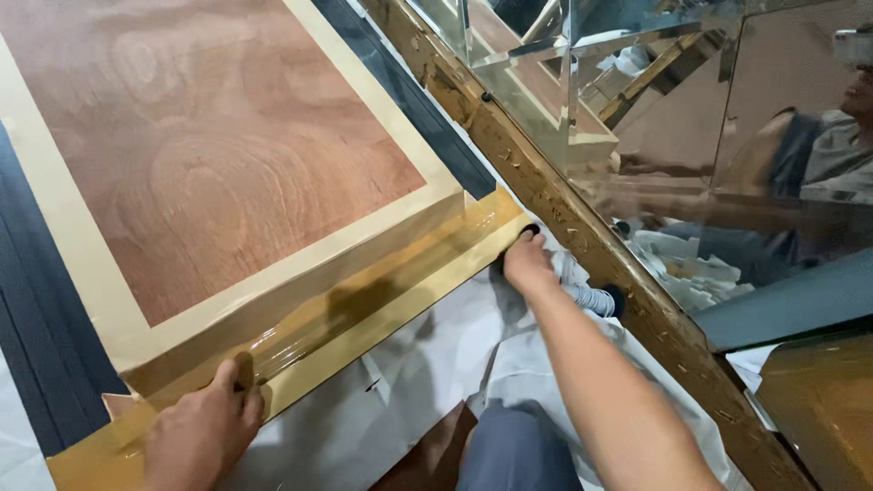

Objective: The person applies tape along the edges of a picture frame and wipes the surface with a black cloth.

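A large wooden panel [227, 155] with reddish grain lies flat, its border masked with cream tape [64, 245]. Along its near edge runs a shiny gold metal strip [382, 291]. My left hand [202, 435] presses on the strip near its left end, fingers flat on the glossy surface. My right hand [527, 264] reaches out to the strip's right corner and grips that end, with a small dark object at the fingertips. Neither hand lifts anything free.
White protective sheeting [427, 364] covers the floor under the strip. A rough wooden beam [582, 227] runs diagonally at right, with mirrored panels [727, 136] behind it reflecting a seated person. Dark flooring [36, 345] borders the panel. My knee [518, 450] sits at the bottom.
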